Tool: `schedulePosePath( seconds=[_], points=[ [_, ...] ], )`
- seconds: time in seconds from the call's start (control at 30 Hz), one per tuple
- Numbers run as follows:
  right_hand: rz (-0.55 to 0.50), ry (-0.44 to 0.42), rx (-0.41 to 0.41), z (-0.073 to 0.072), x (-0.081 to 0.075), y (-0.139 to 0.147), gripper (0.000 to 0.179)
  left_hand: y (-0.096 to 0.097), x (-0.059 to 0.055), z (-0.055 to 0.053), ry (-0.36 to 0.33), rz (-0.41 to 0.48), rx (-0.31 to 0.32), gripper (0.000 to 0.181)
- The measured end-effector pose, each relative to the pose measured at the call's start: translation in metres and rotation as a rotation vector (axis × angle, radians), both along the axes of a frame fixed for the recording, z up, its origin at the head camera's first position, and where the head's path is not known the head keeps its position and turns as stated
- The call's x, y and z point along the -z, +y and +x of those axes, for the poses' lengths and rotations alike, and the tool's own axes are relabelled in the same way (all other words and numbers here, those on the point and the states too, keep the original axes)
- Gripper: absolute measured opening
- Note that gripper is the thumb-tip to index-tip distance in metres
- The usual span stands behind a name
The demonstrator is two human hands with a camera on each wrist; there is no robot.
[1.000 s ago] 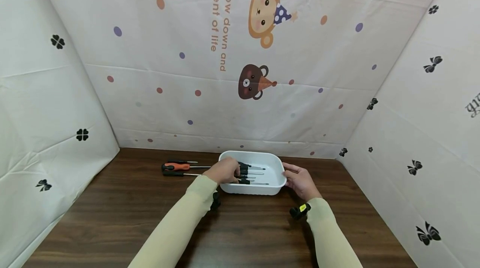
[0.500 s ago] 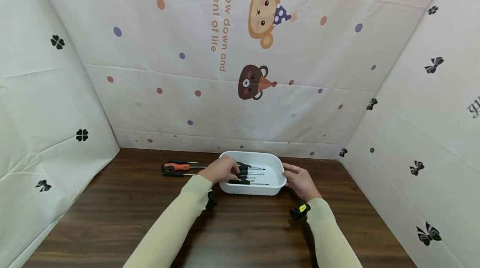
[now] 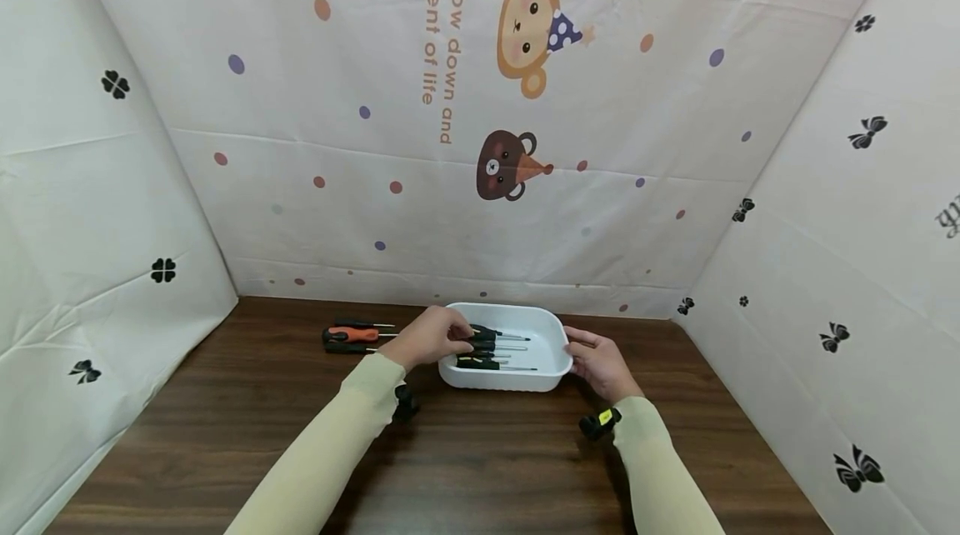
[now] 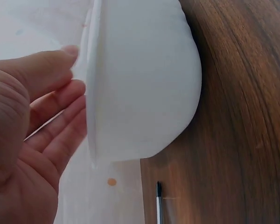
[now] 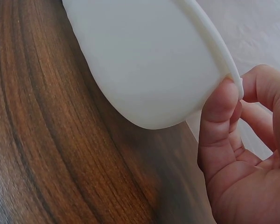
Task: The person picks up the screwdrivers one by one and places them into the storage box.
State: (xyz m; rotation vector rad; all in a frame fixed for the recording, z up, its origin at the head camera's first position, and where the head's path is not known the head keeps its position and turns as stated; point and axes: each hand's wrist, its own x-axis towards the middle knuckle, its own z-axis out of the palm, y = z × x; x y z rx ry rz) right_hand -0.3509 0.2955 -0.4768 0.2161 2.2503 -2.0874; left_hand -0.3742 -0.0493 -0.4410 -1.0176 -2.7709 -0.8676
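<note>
Screwdrivers (image 3: 478, 364) lie in the white tray (image 3: 547, 345), at least four by their shafts, overlap spoiling an exact count! Three more sit outside on the counter (image 3: 487, 460): one orange-and-black screwdriver (image 3: 354, 334), two black-handled ones (image 3: 345, 347). Looks part done, then, those three left. One tray, two hands: the left hand (image 3: 430, 339) is at the tray's left end, grip parted, holding nothing; the right hand (image 3: 602, 366) has its grip pinched on the opposite rim.

The head view looks forward and down — wrist views, close in, share its white tray (image 3: 498, 382).
</note>
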Motion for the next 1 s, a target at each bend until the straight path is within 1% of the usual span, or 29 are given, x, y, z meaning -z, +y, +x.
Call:
schedulePosePath(
  seconds=[0.1, 0.2, 0.3, 0.43, 0.57, 0.7, 0.8, 1.0],
  points=[
    [0.008, -0.007, 0.005, 0.0, 0.001, 0.0, 0.049, -0.008, 0.0, 0.005, 0.006, 0.063, 0.001, 0.025],
    [0.011, -0.009, 0.006, 0.0, 0.001, 0.0, 0.049, -0.018, 0.002, 0.01, 0.007, 0.115, -0.008, 0.024],
    [0.003, -0.004, 0.008, 0.0, 0.001, 0.001, 0.049, -0.029, 0.006, 0.014, 0.012, 0.162, -0.032, 0.023],
    [-0.005, 0.019, -0.002, -0.001, 0.001, 0.001, 0.052, -0.045, 0.01, 0.017, 0.018, 0.201, -0.055, 0.026],
    [-0.01, 0.032, -0.001, -0.001, 0.003, 0.0, 0.052, -0.064, 0.013, 0.02, 0.008, 0.193, -0.076, 0.03],
    [-0.009, 0.028, 0.003, -0.001, 0.004, 0.0, 0.051, -0.081, 0.018, 0.022, 0.025, 0.16, -0.121, 0.032],
    [-0.008, 0.031, 0.002, 0.0, 0.004, 0.0, 0.05, -0.091, 0.022, 0.022, 0.034, 0.16, -0.145, 0.033],
    [-0.011, 0.033, 0.005, -0.001, 0.004, -0.001, 0.05, -0.112, 0.031, 0.023, 0.038, 0.181, -0.166, 0.033]
  ],
)
